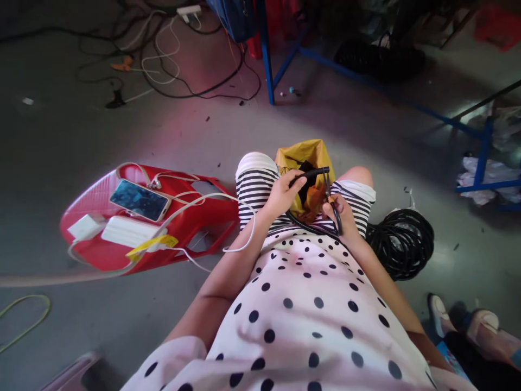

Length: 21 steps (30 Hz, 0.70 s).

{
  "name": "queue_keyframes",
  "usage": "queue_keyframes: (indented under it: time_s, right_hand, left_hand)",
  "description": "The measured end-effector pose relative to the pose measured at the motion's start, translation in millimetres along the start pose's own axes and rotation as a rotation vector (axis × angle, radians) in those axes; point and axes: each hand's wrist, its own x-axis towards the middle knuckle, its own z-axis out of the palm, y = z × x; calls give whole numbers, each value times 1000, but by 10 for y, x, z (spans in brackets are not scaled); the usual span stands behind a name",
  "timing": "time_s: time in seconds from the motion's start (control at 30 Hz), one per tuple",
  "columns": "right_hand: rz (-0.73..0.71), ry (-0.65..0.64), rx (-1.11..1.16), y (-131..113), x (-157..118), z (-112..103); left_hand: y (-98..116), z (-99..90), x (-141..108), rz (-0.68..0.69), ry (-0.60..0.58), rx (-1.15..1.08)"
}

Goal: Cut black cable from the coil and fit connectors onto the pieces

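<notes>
My left hand [281, 194] is closed around a black ribbed tube [314, 172], near its end, which points to the right. From that hand the tube runs down across my lap, partly hidden. In my right hand [344, 216] is a pair of scissors [334, 213] with dark handles. Its narrow blades point up and meet the tube's end or lie just below it; I cannot tell whether they touch. Beneath both hands, between my knees, an opened yellow bag [306, 149] has dark pieces inside.
On my left stands a red stool [191, 217] bearing a phone [140, 200], a white power bank or adapter [132, 232] and white cables. A coil of black tubing [401, 244] lies by my right leg. Ahead are a blue metal frame [266, 60] and tangled floor cords. Someone's feet show lower right.
</notes>
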Motion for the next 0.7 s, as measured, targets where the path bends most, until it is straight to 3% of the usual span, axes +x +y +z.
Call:
queue_keyframes:
  time_s: [0.07, 0.27, 0.5, 0.7]
  right_hand:
    - [-4, -14, -1, 0, -8, 34]
    - [39, -6, -6, 135, -76, 66]
    - [8, -10, -41, 134, -49, 57]
    - [17, -12, -47, 97, 36, 51]
  left_hand:
    - [-26, -22, -23, 79, 9, 126]
    - [-72, 26, -44, 113, 93, 208]
    - [-139, 68, -91, 207, -19, 314]
    - [-127, 57, -103, 223, -38, 402]
